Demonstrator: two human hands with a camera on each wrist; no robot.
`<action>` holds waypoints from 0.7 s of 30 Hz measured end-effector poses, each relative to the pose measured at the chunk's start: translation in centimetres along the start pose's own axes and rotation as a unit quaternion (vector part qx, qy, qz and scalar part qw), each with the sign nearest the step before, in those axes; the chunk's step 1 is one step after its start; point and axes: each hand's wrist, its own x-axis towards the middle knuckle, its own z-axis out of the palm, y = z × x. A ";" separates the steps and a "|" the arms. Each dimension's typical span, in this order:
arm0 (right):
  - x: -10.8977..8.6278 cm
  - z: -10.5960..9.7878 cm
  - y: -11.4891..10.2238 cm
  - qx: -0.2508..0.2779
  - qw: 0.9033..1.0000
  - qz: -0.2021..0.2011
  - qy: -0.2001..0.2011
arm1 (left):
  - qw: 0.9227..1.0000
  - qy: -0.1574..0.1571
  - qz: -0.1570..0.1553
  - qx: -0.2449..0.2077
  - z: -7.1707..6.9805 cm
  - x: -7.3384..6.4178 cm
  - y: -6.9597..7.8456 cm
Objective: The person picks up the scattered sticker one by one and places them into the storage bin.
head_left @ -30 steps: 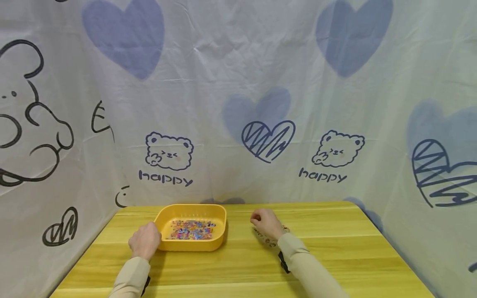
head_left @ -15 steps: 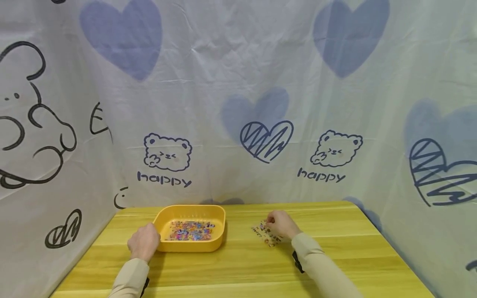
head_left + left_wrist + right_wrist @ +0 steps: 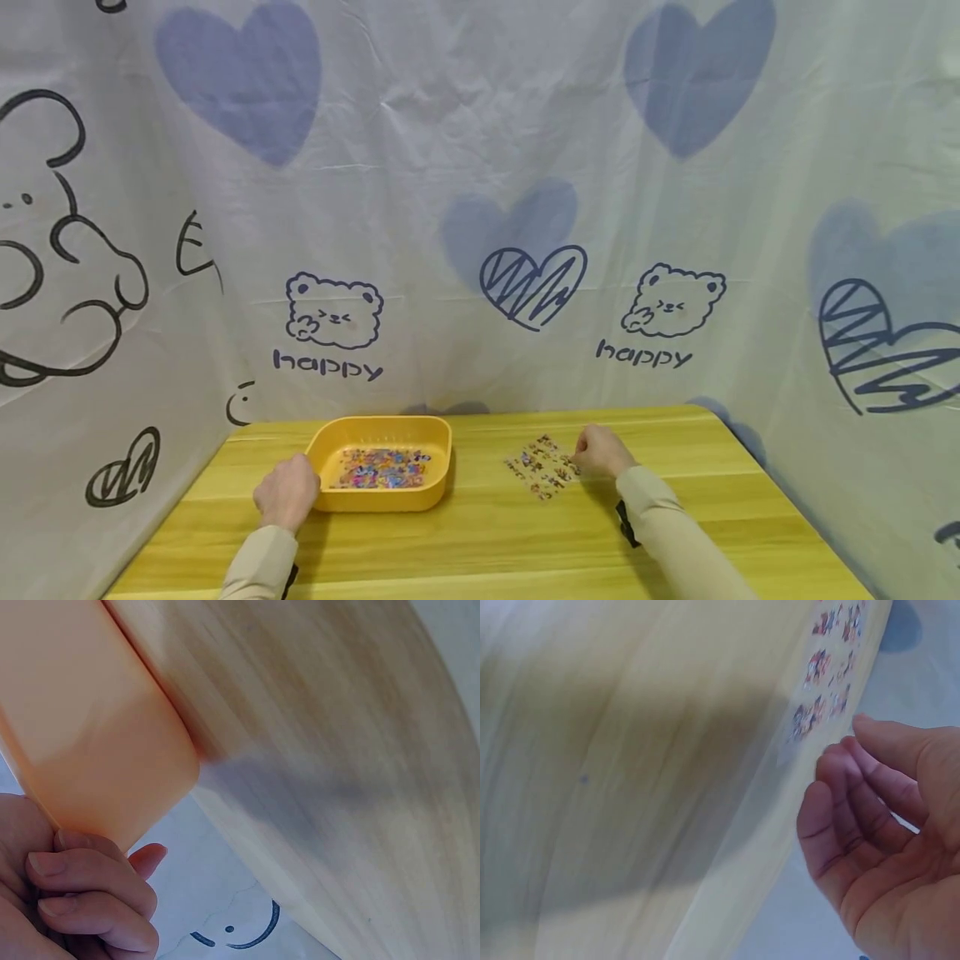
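Note:
My left hand [image 3: 287, 492] grips the left rim of a yellow plastic basket [image 3: 382, 501]. In the left wrist view its fingers [image 3: 97, 874] are curled at the basket's edge. Inside lie many small colourful flat pieces [image 3: 382, 468]. To the right, a clear sheet [image 3: 543, 467] with small printed figures, like a sticker sheet, lies flat on the table. My right hand [image 3: 602, 450] hovers at that sheet's right corner. Seen from the right wrist, the fingers are loosely bent, with a gap to the thumb [image 3: 889, 742] and nothing between them.
Both things rest on a yellow wood-grain table [image 3: 480, 550]. A white curtain [image 3: 450, 125] printed with hearts and bears hangs behind and on both sides, close to the table's edges. The basket stands near the back left of the table.
My right hand has moved to the right across the clear sheet, which is now uncovered. My left hand stays on the basket's rim.

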 end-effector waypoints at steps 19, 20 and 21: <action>0.0 1.0 0.6 0.008 0.996 0.085 -0.038 | 1.000 0.008 -0.001 -0.003 0.0 -0.2 0.1; 0.0 1.0 0.6 0.008 0.996 0.086 -0.036 | 1.000 0.009 -0.001 -0.003 0.0 -0.1 0.1; -0.1 1.1 0.6 0.006 0.996 0.085 -0.034 | 1.000 0.008 -0.002 -0.003 0.0 -0.1 0.1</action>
